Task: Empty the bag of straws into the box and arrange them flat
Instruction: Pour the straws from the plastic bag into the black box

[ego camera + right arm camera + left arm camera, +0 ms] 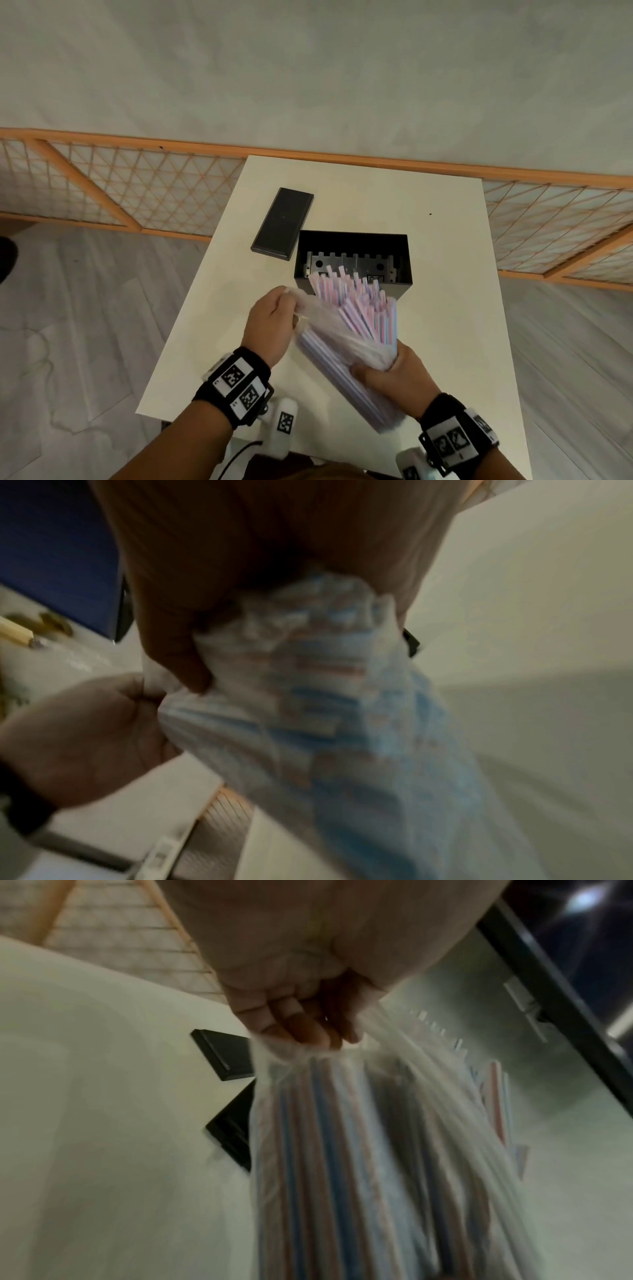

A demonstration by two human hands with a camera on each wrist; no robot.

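Gripped in my right hand (394, 373) was the bag's (329, 329) bunched bottom end; my left hand (274, 318) pinched its open mouth; striped straws (359, 301) poked out over the open black box (404, 260) on the table (462, 308).

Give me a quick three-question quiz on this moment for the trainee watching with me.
1. True or false: the black lid lies on the table, off the box.
2. Which hand grips the bundle of straws through the bag? A) left hand B) right hand
3. Fill in: the free ends of the straws point toward the open ____.

Key
1. True; it lies to the left of the box.
2. B; the left hand's fingers pinch the bag's open edge.
3. box; from the head view I cannot tell whether any straw is inside yet.
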